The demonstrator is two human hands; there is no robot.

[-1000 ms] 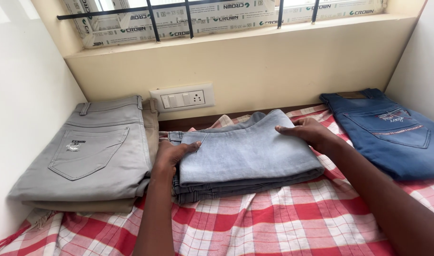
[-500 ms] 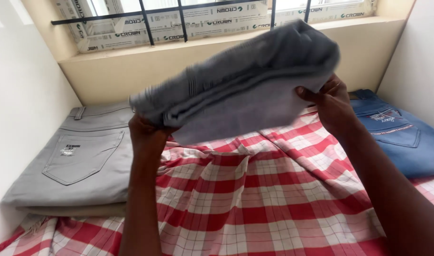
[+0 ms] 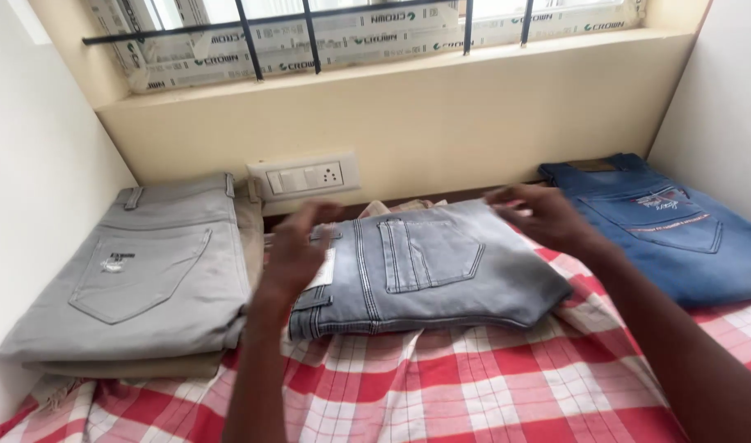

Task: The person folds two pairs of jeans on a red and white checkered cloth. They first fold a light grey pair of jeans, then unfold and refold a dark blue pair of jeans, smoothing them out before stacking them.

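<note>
- Folded grey jeans point(image 3: 441, 267): faded, washed denim with heavy seams and a stitched patch pocket facing up; they form a thick rectangular bundle lying flat at the centre of the checked cloth point(image 3: 474, 385), between the two other stacks.
- Left hand point(image 3: 297, 250): blurred by motion, at the left edge of the folded grey jeans; the fingers are spread and loose, not closed on the fabric. Whether they touch the denim cannot be told.
- Right hand point(image 3: 543, 217): at the far right corner of the same bundle; the fingers are extended and slack, resting on or just above the cloth, gripping nothing.
- Checked cloth: red-and-white woven plaid, soft and slightly creased, covering the surface.
- Light grey trousers point(image 3: 146, 279): smooth twill with one patch pocket, folded flat at the left, on top of a beige folded garment point(image 3: 129, 367).
- Blue jeans point(image 3: 671, 230): dark denim with a stitched pocket, folded at the right.
- Switch plate point(image 3: 305, 176): white rectangular plastic, on the cream far wall.
</note>
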